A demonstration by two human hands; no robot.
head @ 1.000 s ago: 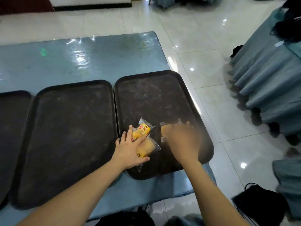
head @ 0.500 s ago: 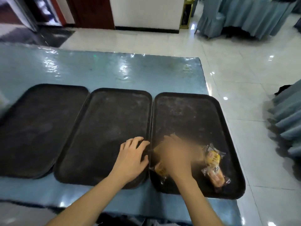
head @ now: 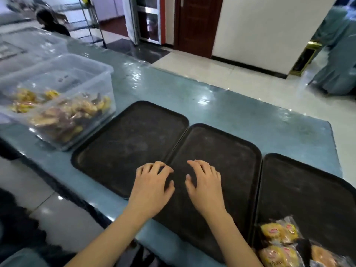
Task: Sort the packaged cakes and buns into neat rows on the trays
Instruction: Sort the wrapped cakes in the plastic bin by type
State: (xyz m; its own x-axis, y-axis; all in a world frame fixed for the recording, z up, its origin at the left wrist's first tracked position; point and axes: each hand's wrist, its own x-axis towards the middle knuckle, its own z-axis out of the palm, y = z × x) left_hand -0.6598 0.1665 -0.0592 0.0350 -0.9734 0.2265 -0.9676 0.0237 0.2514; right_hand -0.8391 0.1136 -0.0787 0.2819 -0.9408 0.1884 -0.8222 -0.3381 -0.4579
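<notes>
nearest the camera, 3 packaged buns [head: 277, 235] lie at the near corner of the right tray [head: 308, 189]. ahead of them both hands hover over the bare middle tray [head: 221, 151] — left hand [head: 152, 182] and right hand [head: 205, 182], fingers loosely curled, holding nothing. farther off to the left, 2 clear bins [head: 81, 89] hold the unsorted packaged cakes [head: 65, 116]. the left hand is nearer that stock, which probably makes it the one to reach.
</notes>
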